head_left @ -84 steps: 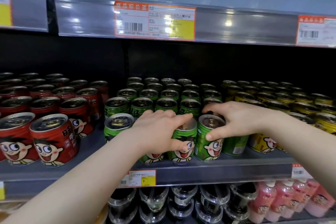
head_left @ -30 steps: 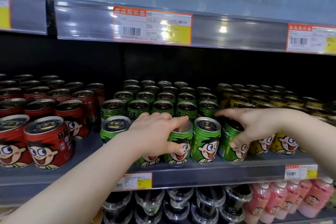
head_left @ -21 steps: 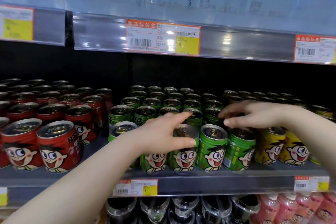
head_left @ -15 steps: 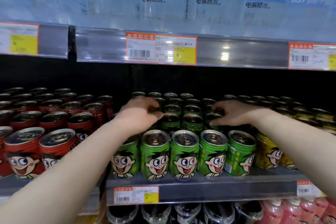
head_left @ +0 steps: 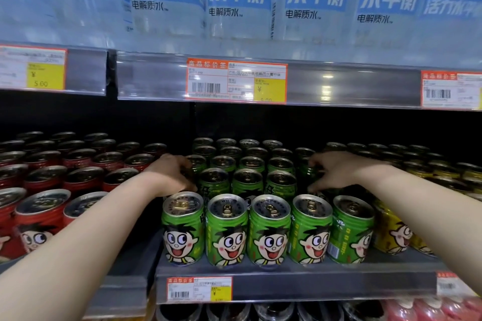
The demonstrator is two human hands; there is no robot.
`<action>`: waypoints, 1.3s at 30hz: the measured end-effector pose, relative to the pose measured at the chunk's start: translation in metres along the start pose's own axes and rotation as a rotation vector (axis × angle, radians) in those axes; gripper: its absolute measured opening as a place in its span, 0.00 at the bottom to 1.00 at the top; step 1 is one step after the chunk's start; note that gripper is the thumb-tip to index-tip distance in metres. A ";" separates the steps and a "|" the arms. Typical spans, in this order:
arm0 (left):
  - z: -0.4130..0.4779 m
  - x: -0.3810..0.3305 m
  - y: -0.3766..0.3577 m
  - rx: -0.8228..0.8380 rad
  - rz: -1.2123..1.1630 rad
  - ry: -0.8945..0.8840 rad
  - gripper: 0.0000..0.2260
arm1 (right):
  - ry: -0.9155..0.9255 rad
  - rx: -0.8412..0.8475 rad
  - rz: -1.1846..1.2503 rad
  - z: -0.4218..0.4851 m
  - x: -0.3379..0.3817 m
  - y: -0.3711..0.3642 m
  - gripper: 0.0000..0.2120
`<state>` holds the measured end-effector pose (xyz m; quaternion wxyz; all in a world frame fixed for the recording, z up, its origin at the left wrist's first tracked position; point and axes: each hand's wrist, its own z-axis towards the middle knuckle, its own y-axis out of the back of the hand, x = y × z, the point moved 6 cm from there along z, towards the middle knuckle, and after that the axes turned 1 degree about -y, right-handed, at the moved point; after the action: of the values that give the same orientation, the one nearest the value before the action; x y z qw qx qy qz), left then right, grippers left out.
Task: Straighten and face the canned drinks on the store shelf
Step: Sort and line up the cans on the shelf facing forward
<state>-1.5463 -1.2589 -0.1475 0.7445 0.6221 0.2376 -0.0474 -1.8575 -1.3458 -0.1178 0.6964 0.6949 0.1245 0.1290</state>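
- Five green cartoon-face drink cans, front row (head_left: 270, 229), stand in line at the grey metal shelf lip (head_left: 326, 286), 6 o'clock of the green block.
- Change: both grips were on front-row cans a second ago and have now gone back to the second row of green cans (head_left: 246, 181), 12 o'clock of the front row.
- Left grip (head_left: 170, 173) is at 9 o'clock of that row with fingers curled; its can is hidden, so I can't tell if it's grasping.
- Right grip (head_left: 336, 172) is at 3 o'clock, fingers and thumb wrapped round an end green can (head_left: 309, 172).
- Judgement: front row mostly done, though the rightmost front green can (head_left: 350, 229) shows its barcode and looks slightly turned. Second row comes next.
- Red cans (head_left: 41, 219) are at 9 o'clock, yellow cans (head_left: 391, 232) at 3 o'clock.
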 end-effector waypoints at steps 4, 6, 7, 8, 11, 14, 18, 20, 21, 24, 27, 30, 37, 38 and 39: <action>0.001 0.001 0.001 0.000 -0.029 0.001 0.29 | 0.169 0.022 0.244 0.004 0.037 0.007 0.27; 0.001 0.000 0.002 0.000 -0.044 -0.010 0.27 | 0.221 0.086 0.277 0.004 0.051 0.001 0.24; 0.002 0.000 0.002 0.000 -0.057 -0.017 0.27 | 0.235 0.091 0.256 0.004 0.056 -0.003 0.23; 0.001 0.001 0.002 0.003 -0.073 -0.021 0.26 | 0.244 0.078 0.213 0.005 0.061 -0.006 0.23; 0.000 0.000 0.001 0.031 -0.095 -0.041 0.26 | 0.247 0.047 0.128 0.005 0.067 -0.010 0.25; -0.002 -0.005 0.002 0.055 -0.076 -0.073 0.24 | 0.226 0.119 0.084 0.004 0.056 -0.006 0.24; -0.004 -0.012 0.002 0.075 -0.073 -0.088 0.23 | 0.151 0.135 -0.049 0.006 0.044 -0.004 0.26; -0.005 -0.013 0.002 0.074 -0.075 -0.088 0.24 | 0.175 0.097 -0.055 0.007 0.056 0.000 0.28; -0.005 -0.013 0.002 0.070 -0.079 -0.089 0.25 | 0.209 0.069 0.003 0.008 0.066 0.002 0.29; -0.007 -0.009 0.005 0.046 -0.150 -0.075 0.28 | 0.276 0.031 0.168 0.010 0.100 0.001 0.29; -0.012 0.006 0.009 0.026 -0.310 -0.013 0.26 | 0.282 -0.001 0.135 0.016 0.121 -0.011 0.31; -0.015 0.018 0.010 0.015 -0.401 0.025 0.22 | 0.279 0.026 0.145 0.016 0.121 -0.011 0.29; -0.013 0.003 0.006 0.069 -0.389 -0.044 0.20 | 0.230 0.172 -0.014 0.014 0.104 -0.006 0.25; -0.012 0.001 0.005 0.068 -0.383 -0.049 0.20 | 0.233 0.172 -0.024 0.014 0.106 -0.006 0.27; -0.011 0.000 0.004 0.064 -0.377 -0.051 0.20 | 0.255 0.150 -0.003 0.015 0.112 -0.005 0.28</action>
<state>-1.5485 -1.2474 -0.1454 0.7081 0.5886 0.3294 -0.2092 -1.7475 -1.3204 -0.1216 0.6212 0.7229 0.2221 0.2055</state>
